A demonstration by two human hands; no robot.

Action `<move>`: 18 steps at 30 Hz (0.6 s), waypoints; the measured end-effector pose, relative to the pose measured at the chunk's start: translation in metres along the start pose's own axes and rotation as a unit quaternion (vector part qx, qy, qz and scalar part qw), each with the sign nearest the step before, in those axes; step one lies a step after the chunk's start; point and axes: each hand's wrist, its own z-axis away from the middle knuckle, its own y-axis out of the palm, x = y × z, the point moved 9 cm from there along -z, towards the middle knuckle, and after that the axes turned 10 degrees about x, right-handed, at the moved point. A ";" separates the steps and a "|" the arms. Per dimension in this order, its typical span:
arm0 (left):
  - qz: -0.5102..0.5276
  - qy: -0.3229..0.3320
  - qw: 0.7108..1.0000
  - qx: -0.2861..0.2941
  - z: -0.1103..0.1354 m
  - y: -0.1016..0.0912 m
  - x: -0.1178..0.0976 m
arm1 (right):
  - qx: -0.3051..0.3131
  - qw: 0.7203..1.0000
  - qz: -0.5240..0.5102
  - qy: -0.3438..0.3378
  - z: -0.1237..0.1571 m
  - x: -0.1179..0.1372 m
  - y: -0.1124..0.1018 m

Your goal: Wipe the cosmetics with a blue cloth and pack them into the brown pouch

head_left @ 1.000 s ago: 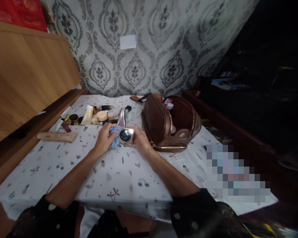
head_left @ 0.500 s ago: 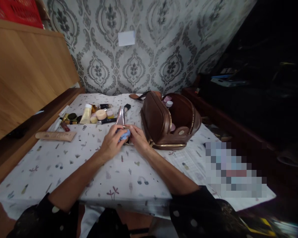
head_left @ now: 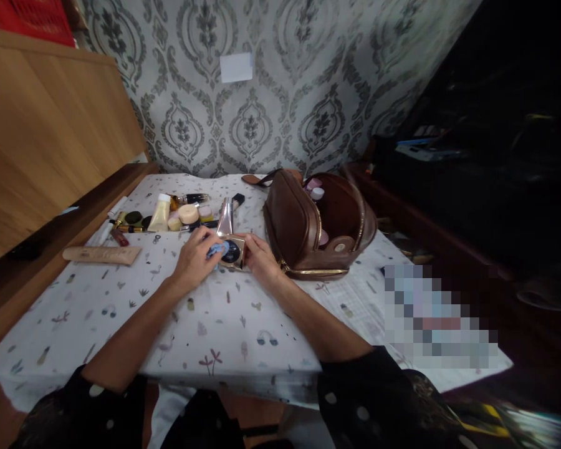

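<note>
My right hand (head_left: 260,257) is closed on the right edge of a square gold-rimmed compact (head_left: 234,252) with a dark round middle, held above the cloth. Closed around a crumpled light-blue cloth (head_left: 218,250), my left hand (head_left: 196,257) presses it against the compact's left side. Just behind the compact stands a shiny pinkish tube (head_left: 225,216), with a dark-bristled brush (head_left: 237,200) beside it. To the right of my right hand, a brown leather makeup bag (head_left: 292,215) lies unzipped, with a few pink and white items (head_left: 316,193) inside.
Left of my hands lie a cream tube (head_left: 161,213), round jars (head_left: 188,214), a long beige tube (head_left: 101,254) and several small cosmetics. A patterned white cloth (head_left: 168,349) covers the table. A wooden cabinet (head_left: 56,106) borders the left; a blurred-out patch (head_left: 442,321) is at the right.
My left hand has moved left with the blue cloth. The compact has turned, and its dark round face now shows more fully. The view has shifted slightly.
</note>
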 end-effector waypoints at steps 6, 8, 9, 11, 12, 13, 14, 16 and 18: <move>-0.012 -0.017 0.999 0.050 -0.002 0.006 0.008 | -0.019 0.999 -0.025 0.002 -0.002 -0.003 -0.006; -0.016 -0.007 0.998 0.068 -0.002 0.008 0.006 | -0.029 0.999 -0.029 0.003 -0.002 -0.004 -0.008; -0.020 0.003 0.997 0.077 -0.002 0.009 0.004 | -0.029 0.999 -0.028 0.002 -0.002 -0.004 -0.008; -0.031 0.031 0.994 0.098 0.000 0.013 -0.003 | -0.020 0.999 -0.028 -0.001 -0.001 -0.003 -0.007; -0.036 0.046 0.992 0.110 0.000 0.015 -0.007 | -0.014 0.999 -0.029 0.000 -0.001 -0.003 -0.006; -0.040 0.059 0.990 0.122 0.002 0.018 -0.010 | -0.010 1.000 -0.030 0.001 -0.001 -0.003 -0.006; -0.042 0.071 0.988 0.134 0.003 0.021 -0.014 | -0.009 0.999 -0.031 0.000 0.000 -0.002 -0.006; -0.043 0.097 0.983 0.150 0.005 0.028 -0.023 | -0.012 0.999 -0.031 -0.002 0.000 -0.002 -0.007; -0.043 0.122 0.979 0.157 0.008 0.033 -0.031 | -0.010 0.999 -0.034 -0.003 0.000 -0.002 -0.007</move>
